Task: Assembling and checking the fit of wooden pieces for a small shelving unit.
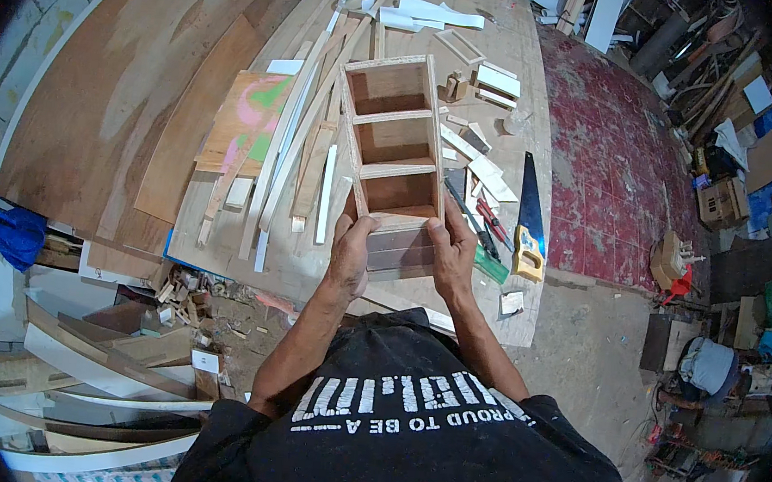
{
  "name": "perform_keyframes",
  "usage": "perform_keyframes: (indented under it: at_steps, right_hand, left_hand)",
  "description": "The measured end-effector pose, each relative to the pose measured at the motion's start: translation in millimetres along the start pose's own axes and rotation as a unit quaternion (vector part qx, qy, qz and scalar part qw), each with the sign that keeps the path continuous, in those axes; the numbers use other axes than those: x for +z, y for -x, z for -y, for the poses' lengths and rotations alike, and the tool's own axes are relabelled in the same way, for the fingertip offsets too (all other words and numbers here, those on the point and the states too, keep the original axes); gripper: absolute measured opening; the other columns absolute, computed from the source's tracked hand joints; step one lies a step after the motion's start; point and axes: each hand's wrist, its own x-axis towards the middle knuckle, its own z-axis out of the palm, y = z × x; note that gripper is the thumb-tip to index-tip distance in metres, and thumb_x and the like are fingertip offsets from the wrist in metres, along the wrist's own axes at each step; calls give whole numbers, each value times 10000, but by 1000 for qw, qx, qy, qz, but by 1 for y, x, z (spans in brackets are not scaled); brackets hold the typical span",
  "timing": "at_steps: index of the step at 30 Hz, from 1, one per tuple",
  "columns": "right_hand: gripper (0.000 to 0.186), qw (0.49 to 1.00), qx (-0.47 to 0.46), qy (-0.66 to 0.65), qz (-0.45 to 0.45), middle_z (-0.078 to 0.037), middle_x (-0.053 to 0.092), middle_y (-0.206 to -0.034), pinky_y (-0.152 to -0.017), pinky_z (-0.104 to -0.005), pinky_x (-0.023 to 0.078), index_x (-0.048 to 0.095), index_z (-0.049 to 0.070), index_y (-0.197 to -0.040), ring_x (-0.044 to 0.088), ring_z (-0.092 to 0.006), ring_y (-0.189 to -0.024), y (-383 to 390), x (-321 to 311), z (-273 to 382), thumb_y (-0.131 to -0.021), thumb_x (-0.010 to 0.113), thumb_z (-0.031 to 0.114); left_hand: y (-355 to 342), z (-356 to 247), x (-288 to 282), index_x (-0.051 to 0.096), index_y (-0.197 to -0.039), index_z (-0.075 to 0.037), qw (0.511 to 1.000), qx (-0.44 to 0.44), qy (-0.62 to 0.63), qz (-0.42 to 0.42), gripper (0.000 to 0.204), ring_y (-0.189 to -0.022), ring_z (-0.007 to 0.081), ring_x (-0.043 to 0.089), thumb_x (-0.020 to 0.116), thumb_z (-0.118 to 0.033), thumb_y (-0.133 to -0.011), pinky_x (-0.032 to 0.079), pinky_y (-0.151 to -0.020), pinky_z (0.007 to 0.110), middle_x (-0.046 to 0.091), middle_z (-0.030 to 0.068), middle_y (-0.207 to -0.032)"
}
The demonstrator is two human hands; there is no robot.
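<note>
My left hand (350, 249) and my right hand (453, 259) grip the near end of a wooden box (394, 166) with three open compartments, one behind another, thumbs over its near rim. Its near outer face looks darker. Just right of the box lie offcuts (491, 176), red-handled pliers (494, 226), other dark tools and a green object (491, 266). A handsaw (528, 250) with a yellow handle lies farther right on the plywood worktable (513, 314). Long wooden strips (285, 162) lie left of the box, beside a board (238, 125) with pink and green paint.
Large plywood sheets (108, 94) stand or lie at left, with curved offcuts (101, 353) below. Small frames (460, 45) and white strips (437, 12) are at the table's far end. A red tiled surface (611, 170) runs along the right, with cluttered materials (746, 164) beyond it.
</note>
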Motion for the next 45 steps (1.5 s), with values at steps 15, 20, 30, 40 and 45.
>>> perform_keyframes:
  at_steps: [15, 20, 30, 40, 45]
  right_hand:
    - [630, 995, 65, -75, 29, -176, 461, -1463, -1084, -361, 381, 386, 19, -1484, 486, -250, -1299, -2, 1, 1, -946, 619, 248]
    - [659, 995, 68, -73, 32, -173, 464, -1458, -1092, -363, 376, 375, 12, -1486, 486, -244, -1299, 0, 1, -10, -940, 656, 252]
    - [626, 981, 114, -155, -5, -150, 500, -1412, -1058, -337, 391, 389, -20, -1461, 499, -222, -1265, 5, 9, -9, -917, 651, 147]
    - [587, 976, 145, -161, -26, -131, 566, -1317, -989, -327, 433, 440, 11, -1442, 544, -204, -1169, 6, 9, -6, -910, 644, 153]
    - [540, 985, 124, -112, -38, -121, 597, -1226, -918, -337, 483, 457, 26, -1390, 579, -210, -1092, 6, 12, -4, -913, 665, 172]
  left_hand:
    - [-8, -8, -21, 344, -1459, 12, 981, 94, -61, 161, 808, -1202, 235, 553, 783, -106, -791, 448, -1022, 348, 546, 157, -1319]
    - [-9, -5, -24, 335, -1458, 32, 983, 79, -63, 153, 853, -1201, 234, 553, 813, -130, -771, 445, -1025, 341, 546, 160, -1323]
    - [-14, 1, -25, 366, -1437, 45, 992, 63, -36, 108, 761, -1126, 222, 590, 751, -142, -808, 475, -971, 329, 579, 169, -1259]
    - [-13, 5, -24, 404, -1415, 58, 991, 63, -53, 104, 713, -1110, 210, 594, 743, -139, -820, 471, -958, 313, 587, 168, -1252]
    - [-5, 3, -17, 395, -1401, 36, 992, 89, -37, 78, 689, -1092, 207, 582, 746, -151, -838, 470, -952, 321, 582, 160, -1215]
